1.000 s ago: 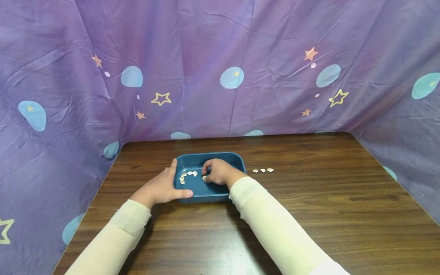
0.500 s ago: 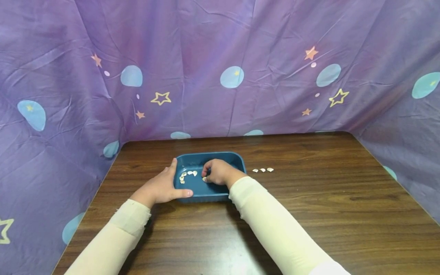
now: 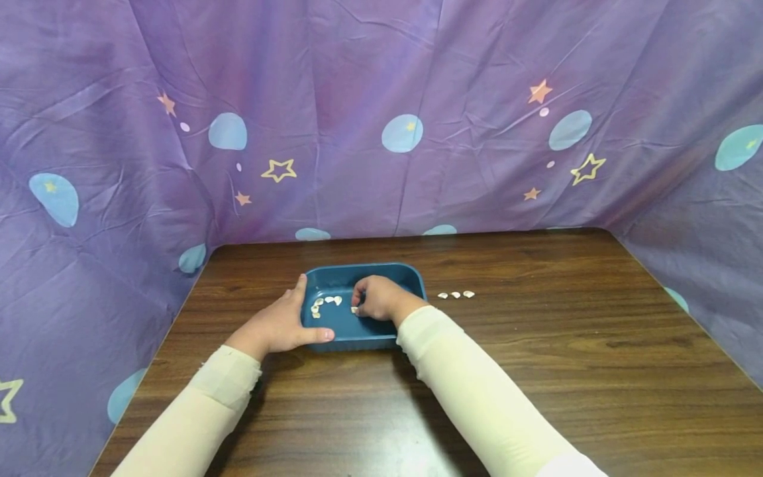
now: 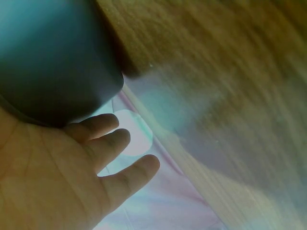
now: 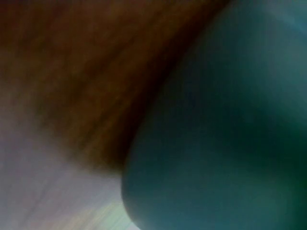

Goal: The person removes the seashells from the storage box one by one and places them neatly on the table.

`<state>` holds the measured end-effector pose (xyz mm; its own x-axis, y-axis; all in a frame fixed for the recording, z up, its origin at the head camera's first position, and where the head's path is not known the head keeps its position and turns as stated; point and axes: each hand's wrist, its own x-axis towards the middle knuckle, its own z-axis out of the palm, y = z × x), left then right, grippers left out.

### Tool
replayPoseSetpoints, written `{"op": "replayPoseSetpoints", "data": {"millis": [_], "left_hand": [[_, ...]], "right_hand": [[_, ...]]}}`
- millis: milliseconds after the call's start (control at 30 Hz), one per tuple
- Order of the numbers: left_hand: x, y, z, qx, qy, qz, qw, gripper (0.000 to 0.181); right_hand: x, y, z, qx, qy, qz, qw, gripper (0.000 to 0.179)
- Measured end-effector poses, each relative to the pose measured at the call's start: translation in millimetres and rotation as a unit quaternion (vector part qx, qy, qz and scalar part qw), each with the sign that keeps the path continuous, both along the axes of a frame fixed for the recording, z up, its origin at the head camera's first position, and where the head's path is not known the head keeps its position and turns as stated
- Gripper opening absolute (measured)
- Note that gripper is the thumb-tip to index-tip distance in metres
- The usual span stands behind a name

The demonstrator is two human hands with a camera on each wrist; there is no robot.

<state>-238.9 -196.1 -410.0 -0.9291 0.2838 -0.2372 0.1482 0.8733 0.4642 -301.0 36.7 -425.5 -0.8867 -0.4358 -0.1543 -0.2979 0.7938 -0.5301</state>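
Observation:
A blue rectangular tray [image 3: 365,340] stands on the table in the head view. My left hand [image 3: 280,324] rests against its left end, thumb lying over the front rim and the other fingers extended; the left wrist view has this palm [image 4: 48,177] beside the tray's wall. Inside the tray, my right hand [image 3: 379,298] pinches a small whitish seashell [image 3: 354,310] low over the floor, partly hidden by the fingertips. Several similar shells [image 3: 330,300] form a curved line at the tray's left. The right wrist view is blurred, showing mostly the tray's outer wall [image 5: 216,143].
Three more shells [image 3: 456,295] lie in a row on the wooden table [image 3: 566,358], just right of the tray. Purple patterned cloth [image 3: 357,99] hangs behind the table and along both sides.
The shell at my right fingertips has turned slightly, and those fingers have shifted a little. My left hand, the tray and the other shells stay where they were.

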Motion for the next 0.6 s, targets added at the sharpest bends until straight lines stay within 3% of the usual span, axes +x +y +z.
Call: {"op": "replayPoseSetpoints", "data": {"millis": [600], "left_hand": [[-0.3, -0.1, -0.1, 0.006, 0.0, -0.001, 1.0, 0.141]], "right_hand": [[-0.4, 1.2, 1.2, -0.004, -0.01, -0.003, 0.9999, 0.015]]}}
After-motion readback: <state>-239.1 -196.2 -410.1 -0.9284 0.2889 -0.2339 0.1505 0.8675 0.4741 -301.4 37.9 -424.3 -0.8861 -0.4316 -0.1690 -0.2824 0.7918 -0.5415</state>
